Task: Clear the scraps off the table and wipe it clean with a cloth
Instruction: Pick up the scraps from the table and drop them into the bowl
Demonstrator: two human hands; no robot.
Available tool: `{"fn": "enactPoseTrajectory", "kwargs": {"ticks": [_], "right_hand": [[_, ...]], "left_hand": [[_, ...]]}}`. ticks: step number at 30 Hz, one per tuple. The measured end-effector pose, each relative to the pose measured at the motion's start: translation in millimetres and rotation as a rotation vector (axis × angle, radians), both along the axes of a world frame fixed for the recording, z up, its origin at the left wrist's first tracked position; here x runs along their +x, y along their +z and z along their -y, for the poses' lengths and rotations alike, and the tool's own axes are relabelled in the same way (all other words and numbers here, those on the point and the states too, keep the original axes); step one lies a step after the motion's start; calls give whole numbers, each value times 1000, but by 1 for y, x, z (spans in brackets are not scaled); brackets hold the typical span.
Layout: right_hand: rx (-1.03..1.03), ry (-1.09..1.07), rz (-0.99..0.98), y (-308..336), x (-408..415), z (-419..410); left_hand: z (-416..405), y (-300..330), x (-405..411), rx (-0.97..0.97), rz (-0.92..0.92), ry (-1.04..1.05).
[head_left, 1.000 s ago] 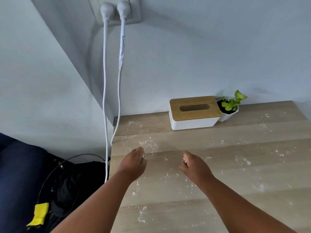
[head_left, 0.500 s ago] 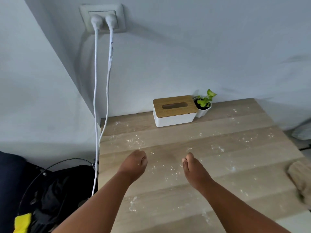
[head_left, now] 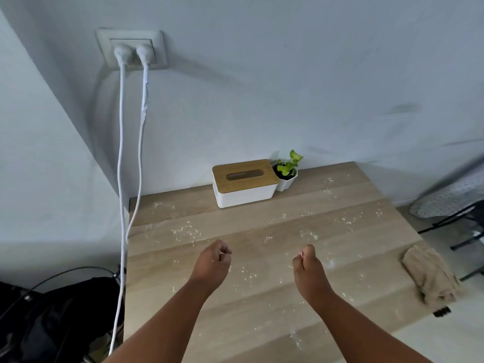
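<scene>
Small white scraps (head_left: 187, 230) lie scattered over most of the light wooden table (head_left: 262, 305). My left hand (head_left: 213, 263) hovers over the middle of the table with its fingers curled in. My right hand (head_left: 307, 265) is beside it, about a hand's width to the right, fingers also curled with the thumb against them. Whether either hand pinches a scrap is too small to tell. A crumpled beige cloth (head_left: 429, 277) lies at the table's right edge, apart from both hands.
A white tissue box with a wooden lid (head_left: 243, 183) and a small potted plant (head_left: 286, 174) stand at the back against the wall. Two white cables (head_left: 121, 179) hang from a wall socket past the table's left edge. A dark bag (head_left: 60, 318) sits on the floor at left.
The view has shifted right and back, bringing the cloth and the table's right edge fully into sight. Both hands stay curled over the table's middle, slightly further apart.
</scene>
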State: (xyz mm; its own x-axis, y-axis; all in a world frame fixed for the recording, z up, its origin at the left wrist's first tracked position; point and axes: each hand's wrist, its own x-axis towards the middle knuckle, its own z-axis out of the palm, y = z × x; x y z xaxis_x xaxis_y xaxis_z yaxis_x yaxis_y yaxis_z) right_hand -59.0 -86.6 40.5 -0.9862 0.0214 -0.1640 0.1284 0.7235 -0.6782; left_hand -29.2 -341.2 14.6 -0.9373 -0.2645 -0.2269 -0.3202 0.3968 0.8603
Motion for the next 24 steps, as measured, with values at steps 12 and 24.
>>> {"fn": "enactPoseTrajectory", "kwargs": {"ticks": [12,24], "right_hand": [[-239,-266,65,-8,19,-75],[-468,-396,80,-11,61,-158]], "left_hand": [[-69,-3,-7,189,126,58],[-194,33,2,394,180,-19]]}}
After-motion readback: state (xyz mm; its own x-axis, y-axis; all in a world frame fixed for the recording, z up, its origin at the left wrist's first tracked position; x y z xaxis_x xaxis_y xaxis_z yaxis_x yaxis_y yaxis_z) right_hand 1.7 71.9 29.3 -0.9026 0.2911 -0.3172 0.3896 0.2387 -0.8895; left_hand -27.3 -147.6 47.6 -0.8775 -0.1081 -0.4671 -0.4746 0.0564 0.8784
